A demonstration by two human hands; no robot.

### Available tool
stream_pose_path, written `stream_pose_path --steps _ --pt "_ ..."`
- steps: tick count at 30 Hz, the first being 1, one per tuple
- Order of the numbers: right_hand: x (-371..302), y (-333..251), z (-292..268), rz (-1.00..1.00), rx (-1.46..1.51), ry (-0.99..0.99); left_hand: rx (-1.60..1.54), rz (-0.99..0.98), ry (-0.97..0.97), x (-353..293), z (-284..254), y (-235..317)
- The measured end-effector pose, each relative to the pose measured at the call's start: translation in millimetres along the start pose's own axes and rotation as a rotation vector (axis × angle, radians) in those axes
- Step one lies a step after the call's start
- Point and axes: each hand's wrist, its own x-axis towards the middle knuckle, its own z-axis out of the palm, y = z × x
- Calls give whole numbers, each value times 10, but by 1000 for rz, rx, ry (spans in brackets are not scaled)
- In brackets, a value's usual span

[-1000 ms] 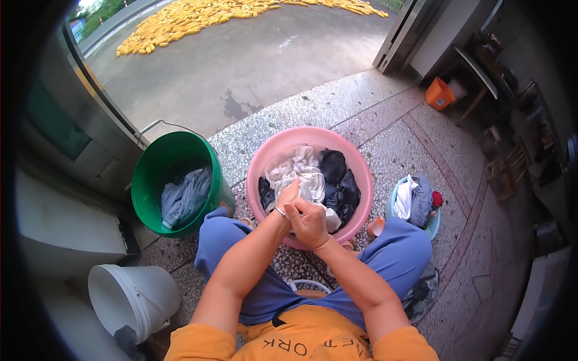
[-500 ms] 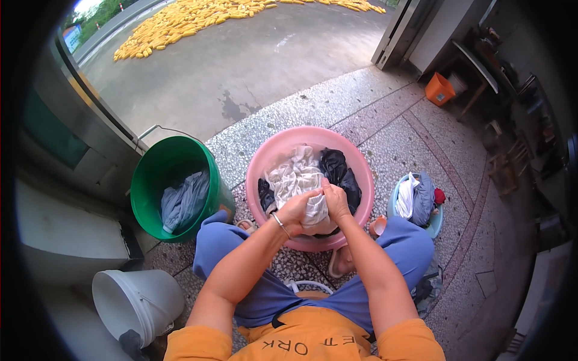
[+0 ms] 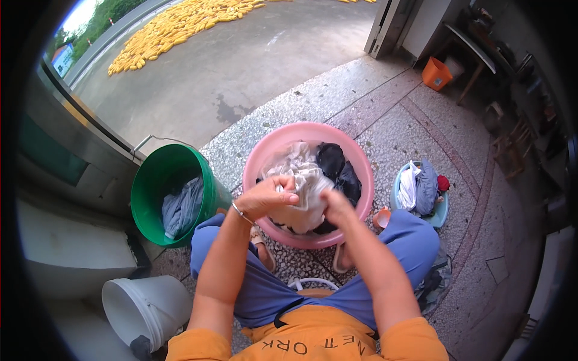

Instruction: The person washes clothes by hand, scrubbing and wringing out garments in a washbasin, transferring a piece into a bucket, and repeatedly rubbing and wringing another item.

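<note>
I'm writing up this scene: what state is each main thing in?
Pale cloth: bunched
Left hand: closed on pale cloth
Right hand: blurred, grip unclear
Dark clothes: crumpled
Pink basin: open, partly filled
Green bucket: open, grey-blue cloth inside
White bucket: open
Light-blue basin: piled with clothes
Orange bin: open
Corn cobs: spread outside

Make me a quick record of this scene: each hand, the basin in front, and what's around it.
Left hand: thumb and fingers closed on pale cloth
Right hand: at the pale cloth's right side; blurred, grip unclear
Pink basin: pale cloth, black cloth
Left side: green bucket with grey cloth inside; white bucket
Right side: light blue basin holding white cloth
Outside: yellow corn cobs on the ground
</note>
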Motion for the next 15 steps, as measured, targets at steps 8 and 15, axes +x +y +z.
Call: stream_pose_path --steps 8,15 --pt "-828 -2018 1011 -809 -705 93 1174 207 720 -100 -377 690" --pt "-1469 -2851 1567 -1177 -682 92 1441 974 972 -187 42 1860"
